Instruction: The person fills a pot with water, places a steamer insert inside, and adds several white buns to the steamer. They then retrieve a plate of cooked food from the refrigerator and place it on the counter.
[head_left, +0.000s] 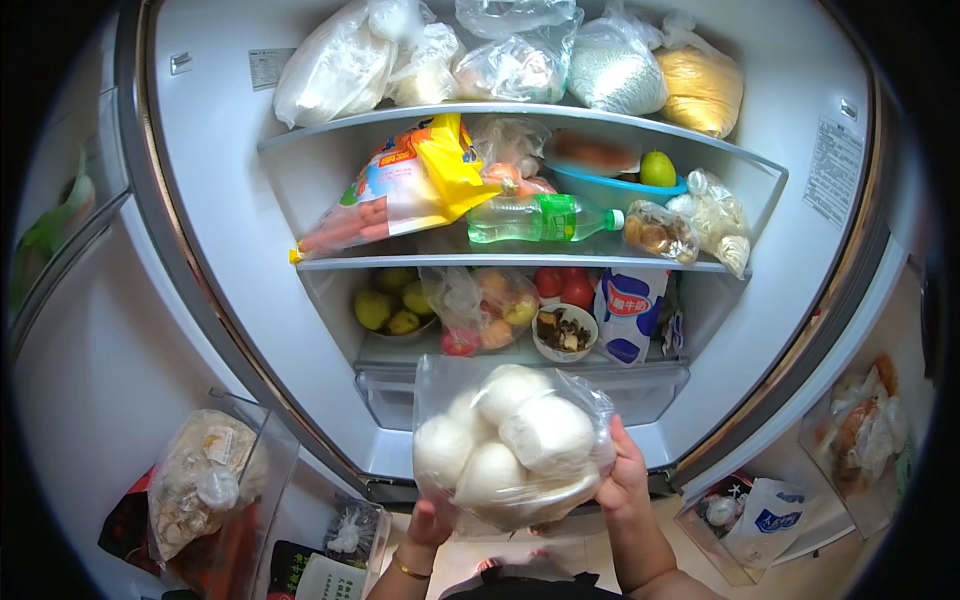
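Between my two hands is a clear plastic bag of several white steamed buns (517, 442), held in front of the open refrigerator. My left hand (431, 521) grips the bag's lower left, its fingers partly hidden behind the plastic. On the right side, my right hand (626, 465) has its fingers around the bag's edge. Just beyond the bag, the lowest shelf bears a white bowl of dark food (566, 334), a bag of fruit (491, 311), green pears (390, 304) and a blue-and-white milk package (631, 315).
The middle shelf (420, 260) holds a yellow sausage bag (405, 180), a green plastic bottle (544, 219) and a blue basin (611, 186). Tied bags (615, 67) crowd the top shelf. Open doors with filled bins (247, 480) flank both sides. A clear drawer (645, 394) lies below.
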